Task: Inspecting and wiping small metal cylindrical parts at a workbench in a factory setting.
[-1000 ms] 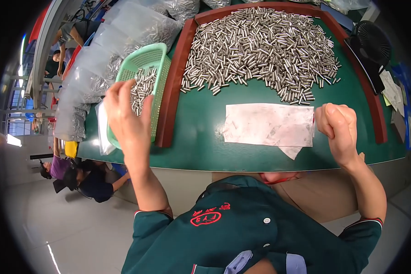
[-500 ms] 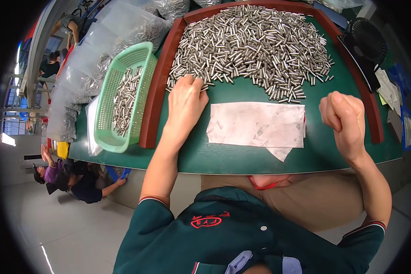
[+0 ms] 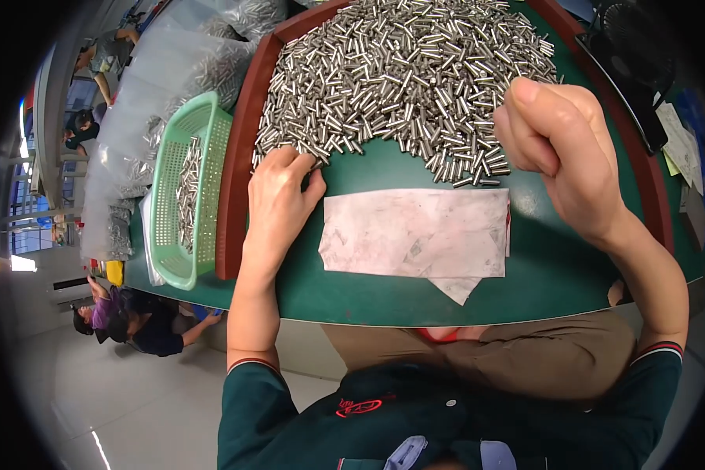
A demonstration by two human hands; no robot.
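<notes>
A large heap of short, shiny metal pins (image 3: 399, 86) covers the far part of the green table. At the heap's near left edge, my left hand (image 3: 278, 192) has its fingers curled down onto a few pins, with the thumb apart at the side; the fingertips are partly hidden. My right hand (image 3: 568, 149) is raised in a tight fist over the right side of the table, overlapping the heap's right edge in view. What the fist holds, if anything, is hidden. Between my hands lies a smudged, whitish folded cloth (image 3: 415, 235).
A dark red border (image 3: 239, 188) frames the work area. Left of it stands a green perforated basket (image 3: 164, 211) part-filled with pins, beside clear bags (image 3: 149, 102) of more pins. A black fan (image 3: 630, 63) and papers (image 3: 679, 145) lie right. Other people (image 3: 149, 321) work at far left.
My right fist has risen and come leftward, nearer the heap. My left hand still works at the heap's near left edge, its thumb now further from the fingers. The whole view has shifted slightly.
</notes>
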